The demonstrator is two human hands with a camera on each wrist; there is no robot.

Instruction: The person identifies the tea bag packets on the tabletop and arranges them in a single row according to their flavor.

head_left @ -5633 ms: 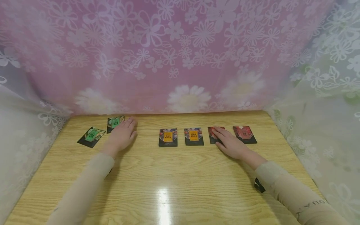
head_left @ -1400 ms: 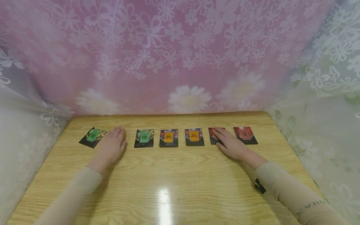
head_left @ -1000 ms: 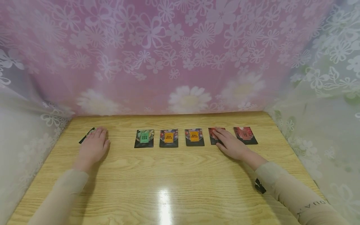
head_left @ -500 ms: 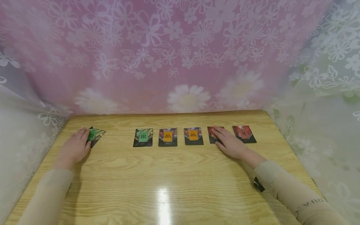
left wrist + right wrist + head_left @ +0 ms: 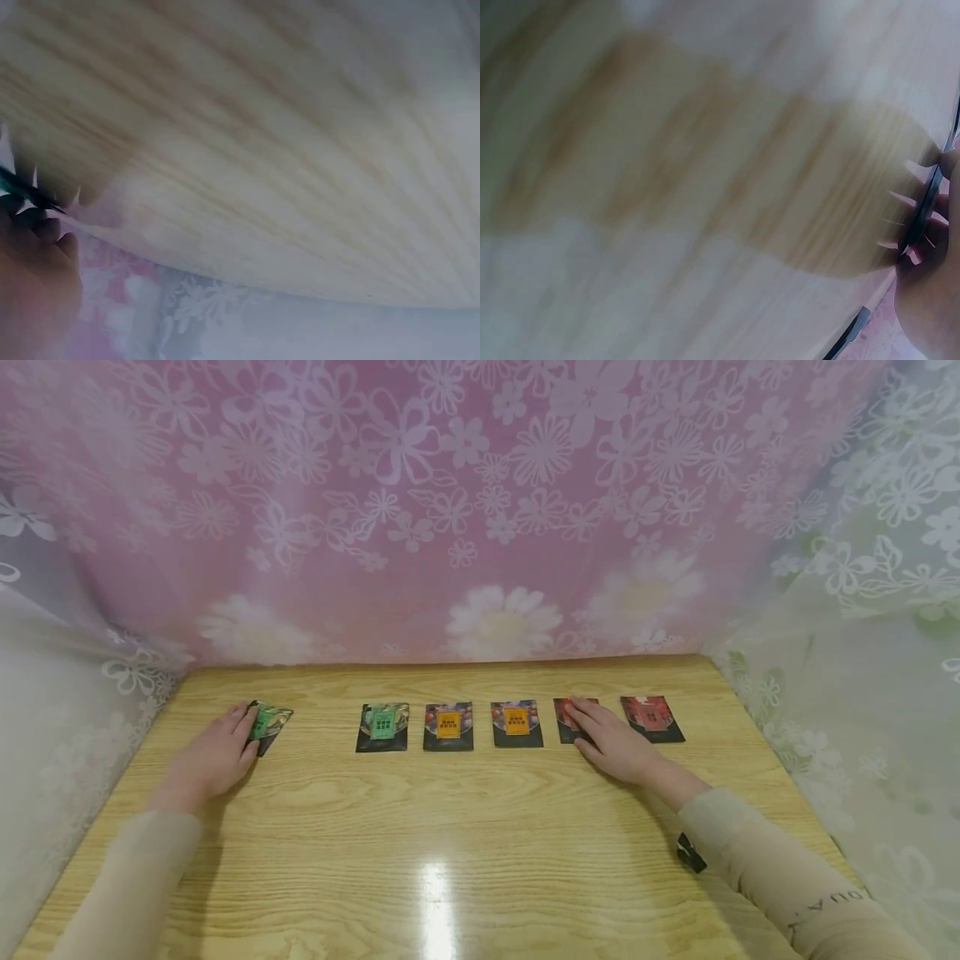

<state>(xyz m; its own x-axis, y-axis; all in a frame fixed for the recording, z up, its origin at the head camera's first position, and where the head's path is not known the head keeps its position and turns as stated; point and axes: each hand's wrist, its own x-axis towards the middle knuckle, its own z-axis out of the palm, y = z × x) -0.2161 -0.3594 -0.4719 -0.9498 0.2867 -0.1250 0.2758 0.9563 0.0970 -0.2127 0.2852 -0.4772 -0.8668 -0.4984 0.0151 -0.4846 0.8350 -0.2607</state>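
In the head view, several flat black food sachets lie face up on a wooden table (image 5: 390,843). My left hand (image 5: 212,756) rests on the left part of a tilted green-labelled sachet (image 5: 272,724), fingers extended, hiding part of it. To its right, in a row, come a second green-labelled sachet (image 5: 382,727) and two orange-labelled sachets (image 5: 448,727), (image 5: 517,724). My right hand (image 5: 618,750) lies over a red sachet (image 5: 564,732), fingers outstretched, covering much of its front. Another red sachet (image 5: 652,718), slightly turned, lies at the row's right end.
A pink flowered curtain (image 5: 480,527) hangs along the table's back edge. Pale patterned sheets stand on the left (image 5: 60,710) and right (image 5: 862,710). A small black object (image 5: 691,853) shows under the right forearm.
The second green-labelled sachet went from the back left into the row. The left hand then moved left onto the tilted green-labelled sachet, which has now slid slightly right with it. The right hand stayed put.
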